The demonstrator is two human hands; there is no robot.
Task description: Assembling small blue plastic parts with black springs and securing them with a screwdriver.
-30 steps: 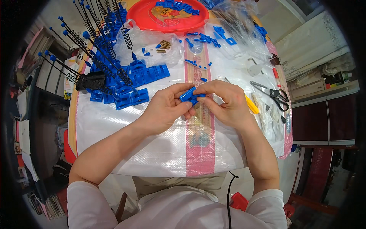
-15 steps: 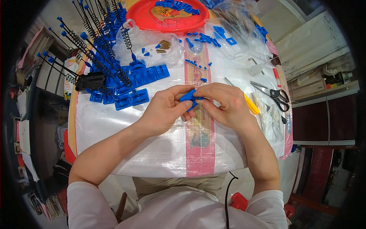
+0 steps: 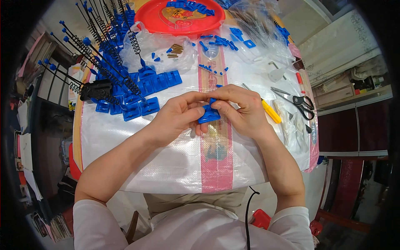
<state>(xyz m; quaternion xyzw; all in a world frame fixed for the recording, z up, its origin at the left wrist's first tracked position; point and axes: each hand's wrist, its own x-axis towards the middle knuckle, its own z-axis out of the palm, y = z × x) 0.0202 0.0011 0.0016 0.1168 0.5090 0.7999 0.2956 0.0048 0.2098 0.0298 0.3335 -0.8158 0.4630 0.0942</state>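
Between my two hands, above the middle of the table, is a blue plastic base (image 3: 209, 115), its flat, wide end tilted toward me. My left hand (image 3: 180, 116) closes round its left side, with the thumb on top and fingertips curled beneath. From the other side, my right hand (image 3: 242, 107) pinches a narrow blue part (image 3: 212, 101) at the upper end of the base. Fingers cover much of that spot, so whether this part is separate or joined to the base is unclear.
Left stand blue bases (image 3: 150, 106) with black springs and rods. A red tray (image 3: 179, 31) is at the back, near brass pins (image 3: 176, 50) on a plastic bag. Small blue pegs (image 3: 223, 41) lie mid-table. To the right are a yellow-handled screwdriver (image 3: 271, 111) and black-handled scissors (image 3: 303, 105).
The blue base has turned in my hands, so its wide end now faces me. My right fingers have shifted to its upper end, and the whole view has moved slightly.
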